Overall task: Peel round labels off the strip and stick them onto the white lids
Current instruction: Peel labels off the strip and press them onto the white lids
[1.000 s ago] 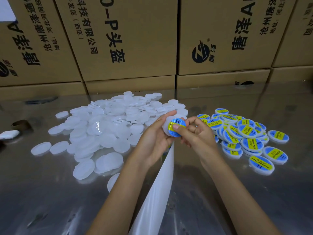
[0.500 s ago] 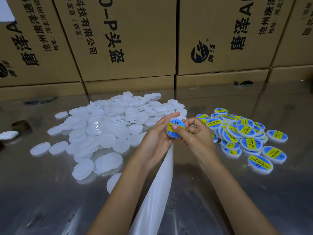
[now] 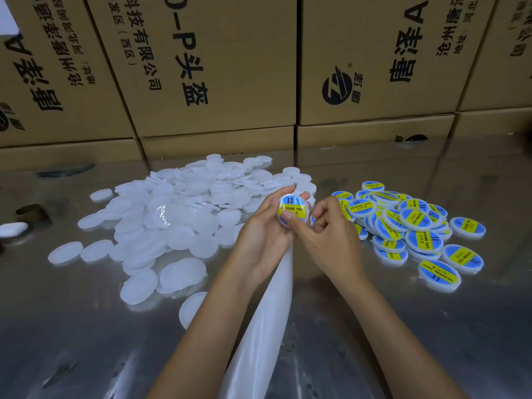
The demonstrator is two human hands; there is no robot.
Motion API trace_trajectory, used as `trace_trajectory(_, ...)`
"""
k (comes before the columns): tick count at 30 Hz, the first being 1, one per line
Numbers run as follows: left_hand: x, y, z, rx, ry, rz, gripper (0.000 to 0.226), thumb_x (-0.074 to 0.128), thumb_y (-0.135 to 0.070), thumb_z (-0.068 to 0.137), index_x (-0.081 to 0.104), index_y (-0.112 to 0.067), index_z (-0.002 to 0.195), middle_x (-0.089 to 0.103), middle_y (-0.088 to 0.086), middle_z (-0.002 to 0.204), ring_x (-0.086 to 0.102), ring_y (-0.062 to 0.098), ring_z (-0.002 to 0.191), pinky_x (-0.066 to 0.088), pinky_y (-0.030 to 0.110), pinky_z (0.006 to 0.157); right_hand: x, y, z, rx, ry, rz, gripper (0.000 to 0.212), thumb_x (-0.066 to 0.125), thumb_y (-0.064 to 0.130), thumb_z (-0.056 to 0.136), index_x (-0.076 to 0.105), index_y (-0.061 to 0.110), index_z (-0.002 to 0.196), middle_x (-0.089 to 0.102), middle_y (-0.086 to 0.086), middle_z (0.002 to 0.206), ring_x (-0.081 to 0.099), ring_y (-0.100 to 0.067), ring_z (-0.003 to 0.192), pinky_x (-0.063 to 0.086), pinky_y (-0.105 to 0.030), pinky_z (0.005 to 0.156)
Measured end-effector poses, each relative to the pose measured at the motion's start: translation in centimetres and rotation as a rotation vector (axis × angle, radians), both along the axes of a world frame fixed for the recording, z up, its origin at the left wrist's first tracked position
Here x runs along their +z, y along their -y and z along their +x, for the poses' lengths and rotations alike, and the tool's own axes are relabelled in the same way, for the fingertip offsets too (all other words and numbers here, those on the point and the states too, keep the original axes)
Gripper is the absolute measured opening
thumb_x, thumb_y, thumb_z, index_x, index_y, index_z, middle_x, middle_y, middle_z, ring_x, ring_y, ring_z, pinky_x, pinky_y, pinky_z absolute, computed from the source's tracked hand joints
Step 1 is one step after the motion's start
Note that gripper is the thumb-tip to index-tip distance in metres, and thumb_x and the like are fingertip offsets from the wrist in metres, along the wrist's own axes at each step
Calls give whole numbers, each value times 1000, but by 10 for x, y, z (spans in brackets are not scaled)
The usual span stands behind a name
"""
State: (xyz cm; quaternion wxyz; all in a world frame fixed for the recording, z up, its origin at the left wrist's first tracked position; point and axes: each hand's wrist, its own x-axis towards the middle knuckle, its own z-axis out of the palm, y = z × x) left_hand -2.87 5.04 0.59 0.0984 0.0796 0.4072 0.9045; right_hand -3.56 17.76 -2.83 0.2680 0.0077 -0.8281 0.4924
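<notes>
Lid (image 3: 293, 210) with round label between left hand (image 3: 263, 234) and right hand (image 3: 331, 237).

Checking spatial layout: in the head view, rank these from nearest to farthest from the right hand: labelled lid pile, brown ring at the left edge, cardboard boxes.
1. Labelled lid pile, just right of the right hand.
2. Cardboard boxes, behind the table.
3. Brown ring, far left.
</notes>
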Motion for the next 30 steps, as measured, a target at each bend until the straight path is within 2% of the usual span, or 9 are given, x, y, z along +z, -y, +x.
trace_trajectory(2, 0, -1, 1, 0, 22, 14, 35, 35, -15, 107, 54, -6, 135, 61, 23, 136, 58, 33, 130, 53, 39, 101, -1, 3, 2, -6, -14, 99, 66, 56, 89, 63, 34, 28, 73, 49, 15, 62, 47, -8, 57, 31, -28, 50)
trace_trajectory(5, 0, -1, 3, -25, 46, 29, 38, 37, -16, 106, 52, -4, 139, 62, 24, 134, 53, 37, 134, 48, 42, 107, -1, 4, 4, -28, -42, 158, 67, 53, 88, 65, 27, 27, 67, 42, 6, 55, 43, -13, 54, 32, -31, 48)
trace_trajectory(10, 3, 1, 5, -75, 25, 36, 43, 48, -19, 96, 53, -5, 136, 60, 23, 137, 54, 36, 133, 39, 46, 115, 3, 3, 6, 12, -93, 90, 64, 57, 76, 76, 24, 22, 63, 35, 4, 52, 35, -16, 53, 29, -32, 50)
trace_trajectory(14, 2, 3, 3, -104, 14, 47, 38, 42, -14, 102, 52, -3, 137, 60, 24, 137, 57, 36, 130, 37, 48, 117, 3, 2, 6, 10, -100, 92, 59, 49, 66, 88, 28, 18, 63, 33, 2, 51, 34, -16, 53, 31, -34, 52)
trace_trajectory(18, -2, 3, 1, -62, -64, -96, 44, 36, 8, 99, 49, -2, 139, 63, 21, 134, 60, 33, 127, 49, 41, 108, 2, 2, 4, -7, -104, 102, 49, 46, 46, 100, 30, 24, 60, 34, 3, 49, 36, -14, 50, 27, -32, 52)
trace_trajectory(21, -3, 2, 0, 22, -99, -208, 40, 44, 8, 100, 56, -6, 135, 69, 17, 124, 67, 30, 116, 56, 35, 98, 2, 2, 3, 11, -83, 50, 48, 43, 40, 103, 31, 24, 59, 35, 4, 49, 37, -12, 51, 28, -32, 56)
trace_trajectory(24, -5, 0, 0, 125, -122, -281, 27, 50, -2, 103, 61, -7, 127, 73, 10, 110, 72, 25, 103, 60, 32, 86, 2, 2, 3, 48, -63, 11, 49, 40, 46, 102, 36, 23, 59, 39, 5, 50, 39, -13, 54, 31, -33, 57)
trace_trajectory(27, -8, 0, 0, 200, -137, -305, 21, 48, -9, 105, 61, -8, 122, 70, 19, 120, 71, 31, 109, 60, 37, 87, 1, 3, 5, 63, -65, 99, 56, 33, 68, 93, 36, 24, 59, 48, 9, 56, 42, -14, 56, 31, -30, 52)
trace_trajectory(30, -9, 0, -1, 227, -129, -279, 20, 43, -17, 108, 61, -11, 115, 72, 18, 118, 70, 34, 108, 59, 43, 91, -1, 5, 5, 42, -67, 175, 63, 32, 83, 81, 34, 23, 61, 52, 13, 63, 47, -10, 61, 30, -27, 50)
